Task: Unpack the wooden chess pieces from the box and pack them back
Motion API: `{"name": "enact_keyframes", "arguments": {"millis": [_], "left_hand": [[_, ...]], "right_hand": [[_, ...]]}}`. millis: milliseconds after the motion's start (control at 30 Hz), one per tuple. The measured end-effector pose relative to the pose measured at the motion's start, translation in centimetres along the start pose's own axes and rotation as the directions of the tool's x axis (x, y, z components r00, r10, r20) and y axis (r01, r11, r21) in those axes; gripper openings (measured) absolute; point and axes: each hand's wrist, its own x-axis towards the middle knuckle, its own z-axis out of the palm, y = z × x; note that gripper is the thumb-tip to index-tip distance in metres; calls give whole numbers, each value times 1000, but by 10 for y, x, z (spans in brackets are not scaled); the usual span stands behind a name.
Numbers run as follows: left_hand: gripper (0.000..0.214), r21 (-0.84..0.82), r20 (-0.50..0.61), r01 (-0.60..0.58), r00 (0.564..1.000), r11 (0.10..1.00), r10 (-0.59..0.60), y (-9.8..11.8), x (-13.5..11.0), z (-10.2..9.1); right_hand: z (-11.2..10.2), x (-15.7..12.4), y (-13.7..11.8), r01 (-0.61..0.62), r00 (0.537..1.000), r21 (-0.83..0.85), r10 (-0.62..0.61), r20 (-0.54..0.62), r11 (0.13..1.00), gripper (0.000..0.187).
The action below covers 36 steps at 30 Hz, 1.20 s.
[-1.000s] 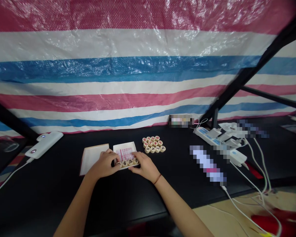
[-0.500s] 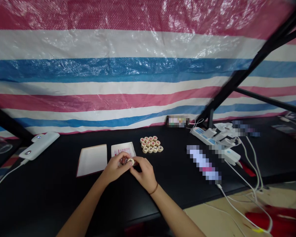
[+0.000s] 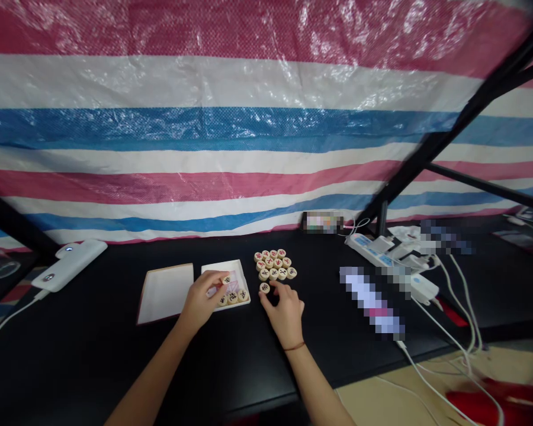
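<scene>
Over the white box [image 3: 213, 268], the left hand [image 3: 203, 297] pinches one disc [image 3: 226, 280]; the right hand [image 3: 286, 313] grips another disc [image 3: 265, 288] near the grouped discs [image 3: 278, 262]

Open table [image 3: 317, 263] separates the discs [image 3: 278, 263] from the obstructing power strip [image 3: 384, 259].

Right hand [image 3: 286, 313] — shifted from box [image 3: 215, 268] | piece [image 3: 264, 288] — now near rows [image 3: 278, 262]

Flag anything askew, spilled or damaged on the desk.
Nothing looks spilled or damaged. The piece by the right hand sits apart from the neat rows, and white cables look untidy, drooping off the desk.
</scene>
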Motion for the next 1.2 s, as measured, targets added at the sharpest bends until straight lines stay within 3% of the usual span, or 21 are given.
{"name": "enact_keyframes", "arguments": {"millis": [67, 167, 233, 333, 433, 567, 700, 867, 1067, 1200], "left_hand": [[22, 67, 71, -9, 997, 998, 4, 8, -3, 4], [21, 144, 193, -97, 979, 985, 68, 20, -10, 11], [20, 166, 226, -156, 967, 974, 116, 24, -14, 16], [18, 196, 219, -206, 962, 959, 162, 26, -16, 18], [19, 279, 235, -254, 953, 926, 191, 23, -13, 12], [32, 417, 260, -263, 952, 870, 163, 14, -5, -3], [42, 471, 336, -216, 940, 855, 52, 5, 0, -16], [49, 503, 400, -179, 916, 846, -44, 2, 0, -23], [31, 506, 403, -152, 912, 849, -77, 3, 1, -25], [30, 518, 404, -144, 910, 843, -93, 5, 1, -25]], "right_hand": [[-5, -2, -9, 25, 999, 131, -21, -29, 991, 31], [-13, -9, -32, 122, 987, 420, -155, 46, 899, 29], [-14, -13, -46, 100, 976, 556, -190, 106, 825, 22], [-14, -14, -55, 7, 981, 633, -129, 147, 774, 15], [-13, -7, -45, 33, 990, 571, -107, 96, 820, 15], [-8, 3, -17, 94, 995, 314, -82, -51, 945, 14], [1, 4, -1, 144, 989, 144, -144, -7, 979, 12], [6, 2, 1, 159, 987, 106, -160, -5, 981, 14], [8, 5, 6, 150, 989, 116, -150, -5, 982, 12], [1, 2, -6, 186, 982, 138, -178, -69, 973, 11]]}}
